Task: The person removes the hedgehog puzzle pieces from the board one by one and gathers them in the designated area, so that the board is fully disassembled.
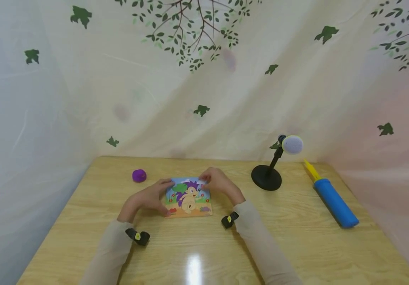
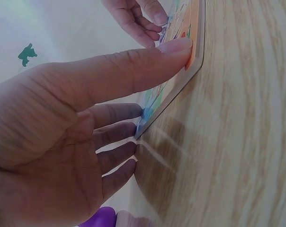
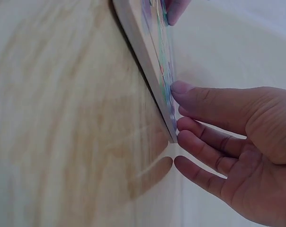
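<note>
In the lower part of the frame, the two pale sleeves (image 1: 109, 250) rest near the table (image 1: 175, 241); both forearms are best left low, so the hands can work without jolting it. Just beyond, the left hand (image 1: 149, 196) spans the board's left side, thumb and fingers spread wide, with the thumb lying on the printed face close to its near edge. That broad touch looks right for steadying; light pressure should do. The right hand (image 1: 218, 182) is narrower, thumb and fingertips at the board's upper right corner; I cannot tell whether it pinches anything there. Even pressure from both sides would probably stop the board from turning.

The board (image 1: 190, 200), with its hedgehog picture, lies at the lower centre of the frame, between the hands. Handling it by the rim would leave the picture clear, and a hard push at one corner could tip or slide it.

Farther off, the purple lump (image 1: 139, 175) at centre left, the black stand (image 1: 266, 177) right of centre and the blue pump (image 1: 336, 202) at lower right all sit apart from the board, leaving the elbows room.
</note>
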